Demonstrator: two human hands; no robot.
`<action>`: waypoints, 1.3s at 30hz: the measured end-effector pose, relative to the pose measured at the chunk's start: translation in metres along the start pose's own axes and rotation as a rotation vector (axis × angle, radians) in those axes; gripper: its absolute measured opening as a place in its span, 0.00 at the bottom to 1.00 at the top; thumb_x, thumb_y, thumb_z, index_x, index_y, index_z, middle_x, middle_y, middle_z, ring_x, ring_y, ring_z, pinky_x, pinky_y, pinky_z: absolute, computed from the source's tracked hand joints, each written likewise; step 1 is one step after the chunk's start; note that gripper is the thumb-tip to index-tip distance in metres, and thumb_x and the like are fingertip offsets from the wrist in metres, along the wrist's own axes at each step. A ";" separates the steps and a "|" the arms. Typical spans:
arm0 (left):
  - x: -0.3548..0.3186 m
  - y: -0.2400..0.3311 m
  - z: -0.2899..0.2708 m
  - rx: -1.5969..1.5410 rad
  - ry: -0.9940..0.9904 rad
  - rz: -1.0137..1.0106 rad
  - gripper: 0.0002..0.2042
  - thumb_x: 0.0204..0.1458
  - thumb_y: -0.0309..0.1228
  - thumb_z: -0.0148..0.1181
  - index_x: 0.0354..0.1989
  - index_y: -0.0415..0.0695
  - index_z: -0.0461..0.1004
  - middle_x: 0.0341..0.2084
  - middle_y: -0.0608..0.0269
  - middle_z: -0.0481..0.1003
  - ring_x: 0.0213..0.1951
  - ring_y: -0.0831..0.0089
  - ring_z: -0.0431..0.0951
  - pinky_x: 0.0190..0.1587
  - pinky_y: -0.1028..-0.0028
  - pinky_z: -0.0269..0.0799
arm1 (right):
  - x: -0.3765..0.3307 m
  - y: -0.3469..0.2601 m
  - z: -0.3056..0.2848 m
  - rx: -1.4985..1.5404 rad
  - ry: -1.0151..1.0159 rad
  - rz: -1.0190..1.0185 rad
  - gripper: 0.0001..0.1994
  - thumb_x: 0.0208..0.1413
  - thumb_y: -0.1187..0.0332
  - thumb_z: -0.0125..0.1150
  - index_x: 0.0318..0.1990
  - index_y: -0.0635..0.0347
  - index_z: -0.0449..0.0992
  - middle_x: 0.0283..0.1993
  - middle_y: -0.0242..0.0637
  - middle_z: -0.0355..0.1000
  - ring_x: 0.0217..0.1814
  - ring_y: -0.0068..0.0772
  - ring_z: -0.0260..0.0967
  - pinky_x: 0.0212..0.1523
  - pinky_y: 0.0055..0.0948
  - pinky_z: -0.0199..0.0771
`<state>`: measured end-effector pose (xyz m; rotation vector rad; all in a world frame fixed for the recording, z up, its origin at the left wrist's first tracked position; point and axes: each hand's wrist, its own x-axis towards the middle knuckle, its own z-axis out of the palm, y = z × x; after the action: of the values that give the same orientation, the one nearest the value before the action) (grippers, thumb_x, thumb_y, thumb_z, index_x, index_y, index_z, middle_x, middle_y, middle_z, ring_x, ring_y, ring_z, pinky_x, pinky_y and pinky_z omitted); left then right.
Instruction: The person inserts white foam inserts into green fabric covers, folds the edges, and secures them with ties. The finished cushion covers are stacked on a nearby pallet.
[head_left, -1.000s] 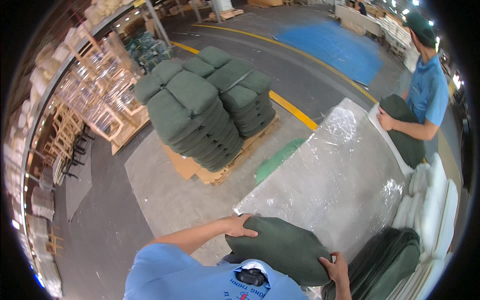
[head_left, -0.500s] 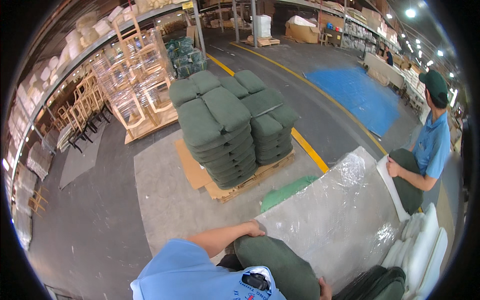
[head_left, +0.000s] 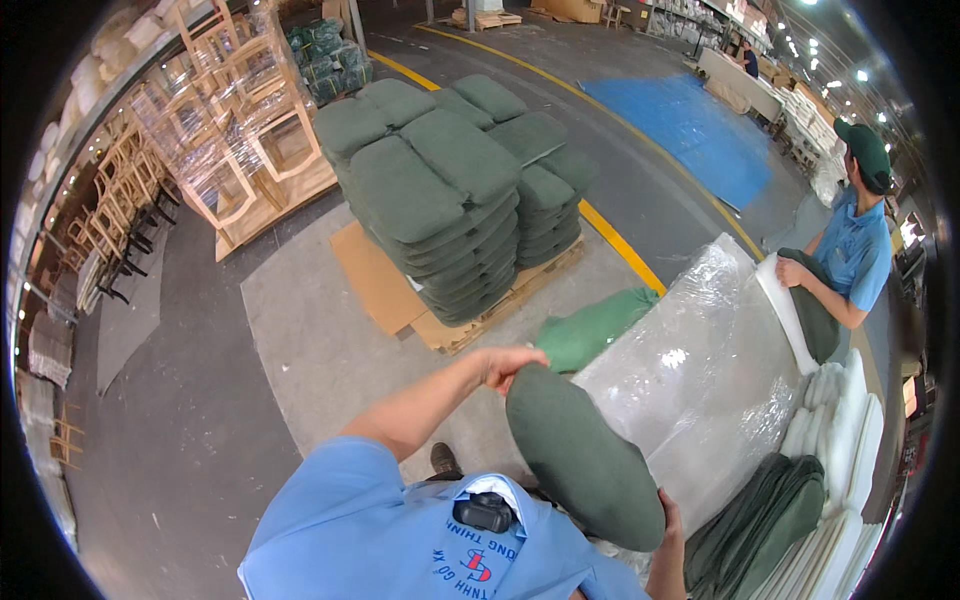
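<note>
I hold a dark green seat cushion point(head_left: 582, 455) up off the plastic-covered table point(head_left: 700, 370), tilted in front of my chest. My left hand point(head_left: 508, 362) grips its upper edge. My right hand point(head_left: 668, 518) holds its lower right end, mostly hidden behind the cushion. A tall stack of the same green cushions point(head_left: 450, 190) stands on a wooden pallet point(head_left: 470, 325) ahead of me on the floor.
A person in a blue shirt and green cap point(head_left: 850, 240) handles a cushion and white foam at the table's far right. White foam pads point(head_left: 835, 450) and green covers point(head_left: 760, 520) pile at the right. Another green cover point(head_left: 590, 330) lies by the table. Wrapped wooden chairs point(head_left: 230, 130) fill the left.
The cushion has come up off the table and swung toward the left with both hands on it. My view has turned toward the pallet stack.
</note>
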<state>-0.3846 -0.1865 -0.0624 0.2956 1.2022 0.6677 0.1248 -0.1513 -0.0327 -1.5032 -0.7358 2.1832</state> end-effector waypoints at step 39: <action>-0.237 0.181 -0.404 -0.358 0.253 0.985 0.48 0.62 0.47 0.66 0.81 0.44 0.39 0.74 0.55 0.57 0.71 0.66 0.61 0.67 0.67 0.65 | 0.309 -0.045 0.749 0.378 -0.917 -0.173 0.25 0.56 0.56 0.69 0.59 0.55 0.75 0.55 0.34 0.80 0.54 0.38 0.78 0.57 0.44 0.78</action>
<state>-0.8637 -0.2467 0.0744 0.5126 1.1045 1.7952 -0.6836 -0.0853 -0.0163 -0.1955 -0.6055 2.6294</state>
